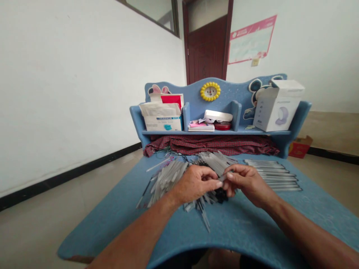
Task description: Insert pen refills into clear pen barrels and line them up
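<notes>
My left hand [196, 184] and my right hand [248, 182] meet over the middle of the desk, fingers closed. Between their fingertips is a slim translucent pen barrel [222, 178], pinched from both sides and mostly covered by the fingers. Beside and beyond my left hand lie piles of similar clear-grey pen barrels [168, 178], with another pile [217, 160] behind the hands. Small black pen parts [221, 195] sit below the fingertips, partly hidden. Several dark-tipped pens [276, 175] rest side by side in a row to the right of my right hand.
The blue desk [117, 224] has a raised back shelf [215, 132]. On it stand a mask box [165, 122], a red round tin [223, 126] and a white carton [277, 106]. A checked cloth [213, 145] is bunched beneath the shelf. A white wall [84, 74] rises at left.
</notes>
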Demonstrator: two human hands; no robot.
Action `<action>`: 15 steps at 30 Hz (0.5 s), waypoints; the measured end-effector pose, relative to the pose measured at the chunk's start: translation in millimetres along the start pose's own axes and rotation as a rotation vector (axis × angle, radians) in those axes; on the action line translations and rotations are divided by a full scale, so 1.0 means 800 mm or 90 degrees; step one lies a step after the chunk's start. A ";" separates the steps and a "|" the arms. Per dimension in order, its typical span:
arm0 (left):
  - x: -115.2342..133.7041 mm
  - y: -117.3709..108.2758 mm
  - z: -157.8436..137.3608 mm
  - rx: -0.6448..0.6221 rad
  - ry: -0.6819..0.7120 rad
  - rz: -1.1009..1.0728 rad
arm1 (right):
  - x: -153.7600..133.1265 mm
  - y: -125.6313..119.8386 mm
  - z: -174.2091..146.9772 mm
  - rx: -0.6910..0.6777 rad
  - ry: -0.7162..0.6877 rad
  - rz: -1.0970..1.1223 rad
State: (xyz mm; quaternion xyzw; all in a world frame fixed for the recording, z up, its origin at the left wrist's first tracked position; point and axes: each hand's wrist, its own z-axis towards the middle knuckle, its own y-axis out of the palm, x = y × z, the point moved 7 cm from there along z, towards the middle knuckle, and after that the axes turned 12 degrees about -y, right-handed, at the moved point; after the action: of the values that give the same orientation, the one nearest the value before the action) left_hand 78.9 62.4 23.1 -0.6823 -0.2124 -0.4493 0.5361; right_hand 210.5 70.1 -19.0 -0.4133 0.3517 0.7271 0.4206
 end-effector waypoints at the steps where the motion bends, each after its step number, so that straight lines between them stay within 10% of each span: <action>1: -0.001 -0.007 0.001 0.029 0.003 0.012 | -0.004 -0.009 0.002 0.026 -0.009 0.009; 9: -0.009 -0.061 0.012 0.171 0.029 0.069 | -0.015 -0.073 0.013 0.180 -0.043 0.017; 15: -0.015 -0.070 0.011 0.125 0.005 0.310 | -0.014 -0.075 0.010 0.190 -0.031 0.003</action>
State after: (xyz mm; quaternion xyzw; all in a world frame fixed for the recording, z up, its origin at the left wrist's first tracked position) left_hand 32.9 92.1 43.4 -0.6564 -0.0824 -0.2871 0.6928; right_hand 265.6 97.4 -15.7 -0.3276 0.4469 0.6774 0.4839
